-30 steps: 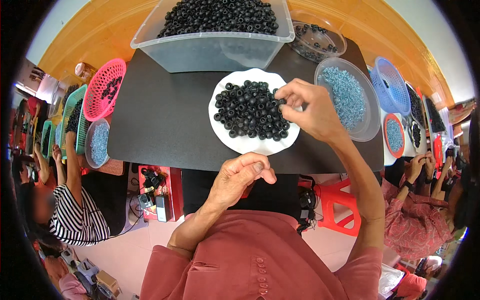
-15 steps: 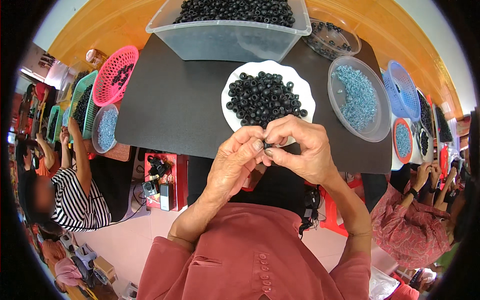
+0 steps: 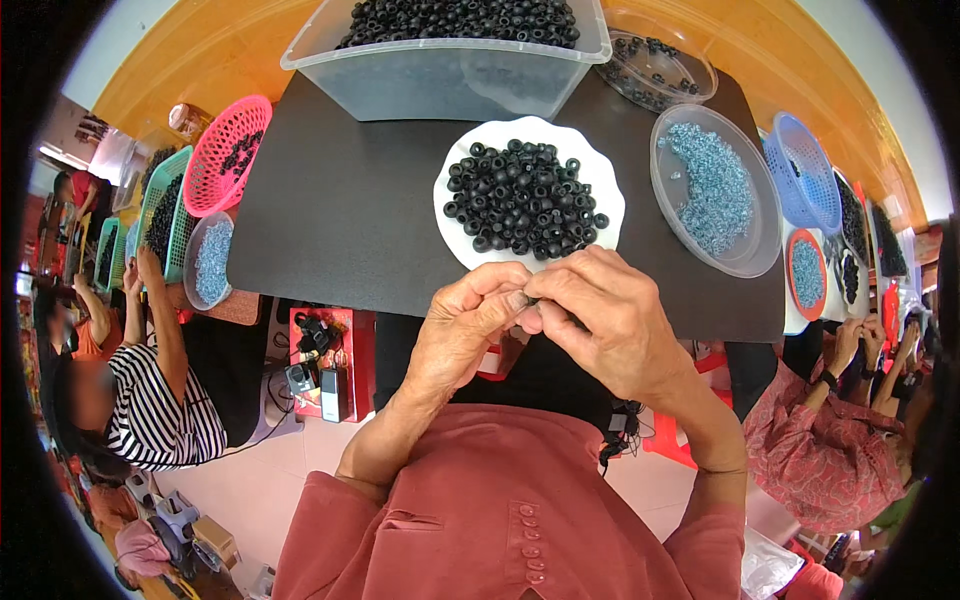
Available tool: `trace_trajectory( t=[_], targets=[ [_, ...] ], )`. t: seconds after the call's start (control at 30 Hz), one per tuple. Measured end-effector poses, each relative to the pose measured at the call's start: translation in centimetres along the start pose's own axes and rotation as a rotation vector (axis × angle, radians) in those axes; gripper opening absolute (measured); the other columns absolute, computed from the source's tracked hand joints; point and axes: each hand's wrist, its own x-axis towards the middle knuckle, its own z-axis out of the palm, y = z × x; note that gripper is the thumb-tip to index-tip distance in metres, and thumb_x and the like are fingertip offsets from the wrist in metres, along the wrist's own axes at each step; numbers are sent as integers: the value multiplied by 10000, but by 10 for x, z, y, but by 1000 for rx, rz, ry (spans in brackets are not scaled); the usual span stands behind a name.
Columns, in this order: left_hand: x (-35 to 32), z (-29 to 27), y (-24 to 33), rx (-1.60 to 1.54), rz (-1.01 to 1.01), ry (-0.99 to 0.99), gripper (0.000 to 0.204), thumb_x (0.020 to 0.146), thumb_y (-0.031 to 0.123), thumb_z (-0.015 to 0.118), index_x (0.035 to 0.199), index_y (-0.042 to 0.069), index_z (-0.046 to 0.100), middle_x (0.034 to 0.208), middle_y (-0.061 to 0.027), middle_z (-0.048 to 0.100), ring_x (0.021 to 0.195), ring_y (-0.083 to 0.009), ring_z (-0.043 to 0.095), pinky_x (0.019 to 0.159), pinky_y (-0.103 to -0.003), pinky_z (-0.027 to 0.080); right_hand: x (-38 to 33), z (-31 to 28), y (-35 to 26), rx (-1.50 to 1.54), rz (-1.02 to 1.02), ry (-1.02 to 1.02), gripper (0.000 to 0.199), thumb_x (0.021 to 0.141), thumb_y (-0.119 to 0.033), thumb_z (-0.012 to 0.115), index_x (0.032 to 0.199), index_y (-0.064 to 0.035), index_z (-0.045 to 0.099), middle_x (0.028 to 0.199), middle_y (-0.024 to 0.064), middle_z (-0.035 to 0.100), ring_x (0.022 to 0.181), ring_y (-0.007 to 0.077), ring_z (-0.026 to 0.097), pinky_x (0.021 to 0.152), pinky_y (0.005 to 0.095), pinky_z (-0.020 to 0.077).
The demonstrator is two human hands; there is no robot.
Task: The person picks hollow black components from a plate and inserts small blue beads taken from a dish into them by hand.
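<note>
At the near edge of the dark table, my left hand [image 3: 470, 325] and my right hand [image 3: 605, 315] meet with their fingertips pinched together. A small black piece [image 3: 531, 301] is between them, mostly hidden by thumbs and fingers. Just beyond lies a white scalloped plate [image 3: 608, 185], heaped with black ring-shaped parts [image 3: 520, 200], each with a hole. The right hand's knuckles are close to the plate's near rim. To the right of the plate, a clear round bowl [image 3: 665, 205] holds many tiny light-blue translucent pieces [image 3: 715, 190].
A large clear tub [image 3: 440, 80] of black parts stands at the table's back, beside a clear round container [image 3: 708, 90]. Left are a pink basket [image 3: 205, 165] and a person in a striped top [image 3: 165, 415]; right, a blue basket [image 3: 800, 190] and another person [image 3: 820, 460].
My right hand has rolled over, its fingers now covering more of the black piece, which showed more plainly between the fingertips before. The left hand has hardly moved.
</note>
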Motion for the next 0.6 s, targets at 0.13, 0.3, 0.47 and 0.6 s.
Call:
trace_trajectory(
  t=[0.13, 0.3, 0.47, 0.6],
  targets=[
    [-2, -2, 1, 157, -1, 24, 169, 914, 76, 553, 1067, 16, 594, 836, -28, 631, 766, -86, 611, 667, -208, 500, -1, -4, -7, -75, -19, -59, 186, 718, -39, 670, 873, -3, 572, 801, 89, 539, 738, 257, 536, 669, 362, 433],
    [-5, -1, 8, 345, 9, 10, 164, 906, 81, 568, 1052, 16, 606, 834, -17, 635, 762, -69, 604, 662, -199, 495, -4, 0, -9, -55, -21, -48, 162, 736, -39, 646, 870, 4, 567, 814, 97, 536, 743, 256, 535, 665, 362, 427],
    [-7, 3, 14, 446, 64, 23, 166, 902, 81, 574, 1052, 18, 608, 858, -12, 640, 759, -69, 600, 674, -205, 495, -6, 3, -9, -44, -62, -26, 157, 730, -29, 624, 867, 8, 557, 829, 102, 533, 753, 258, 544, 678, 362, 431],
    [-8, 1, 13, 414, 66, 6, 157, 896, 77, 583, 1039, 20, 615, 869, -16, 644, 768, -75, 604, 680, -211, 500, -4, 4, -7, 21, -49, -10, 143, 719, -5, 622, 843, 2, 551, 808, 105, 532, 733, 264, 545, 671, 369, 434]
  ],
)
